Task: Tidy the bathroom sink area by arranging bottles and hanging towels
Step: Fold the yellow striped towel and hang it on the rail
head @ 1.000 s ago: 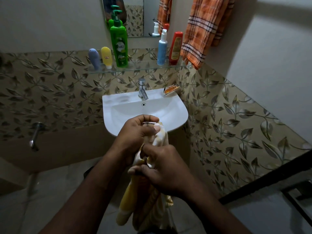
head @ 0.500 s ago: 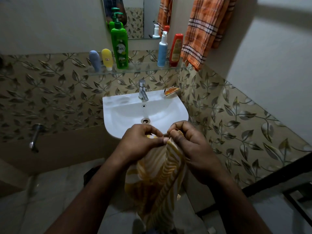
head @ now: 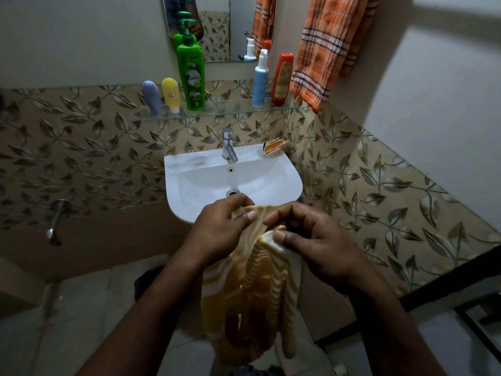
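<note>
Since 1 second ago, the right hand (head: 320, 245) has come up from lower on the striped yellow towel (head: 260, 289) to its top edge, beside the left hand (head: 219, 226). Both now pinch that bunched edge between thumb and curled fingers, just in front of the sink (head: 189, 169), and the cloth hangs down between my 2 forearms. Its lower end runs into the dark at the bottom of the view, so I cannot see where it stops. The left knuckles cover part of the drain.

An orange checked towel (head: 325, 50) hangs on the right wall. Its top is cut off, so what holds it is out of sight. The mirror (head: 217, 28) is also cut at the top. A small orange thing (head: 275, 146) lies on the sink's back right corner, and I cannot tell whether it is soap or a packet.

The glass shelf (head: 230, 111) carries 5 upright containers: a grey-blue tube (head: 151, 97), a yellow tube (head: 170, 95), a tall green pump bottle (head: 191, 77), then, well apart, a blue and white pump bottle (head: 260, 82) and a red bottle (head: 282, 80). The tap (head: 229, 145) stands below the shelf.
</note>
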